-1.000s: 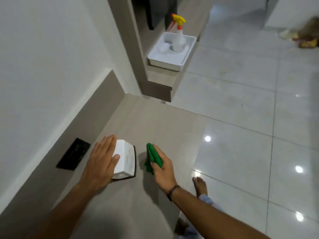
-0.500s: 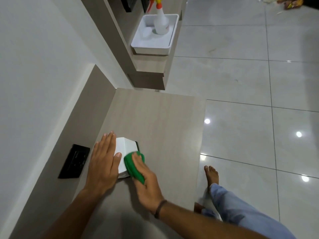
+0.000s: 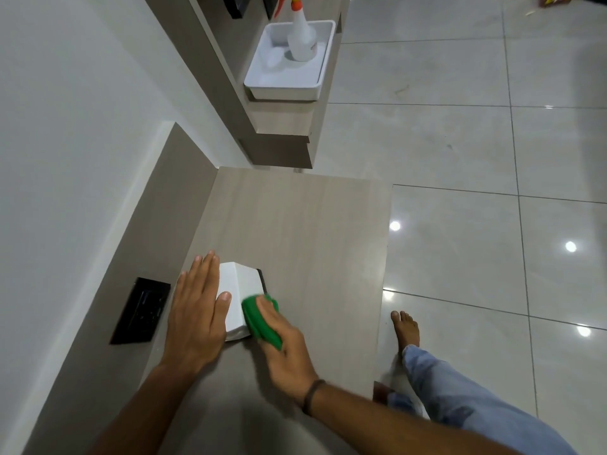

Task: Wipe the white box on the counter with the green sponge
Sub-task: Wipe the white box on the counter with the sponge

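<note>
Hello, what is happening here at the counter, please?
A person is wiping a white box on the counter. The left hand lies flat on the box's left side, steadying it. The right hand presses a green sponge against the box's right side. A spray bottle stands in a white tray farther back.

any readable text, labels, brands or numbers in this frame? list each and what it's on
None readable.
Spray bottle in the white tray: a faint dark mark on its side, too blurred to read.
White box, green sponge, black wall panel: no print shows.
</note>
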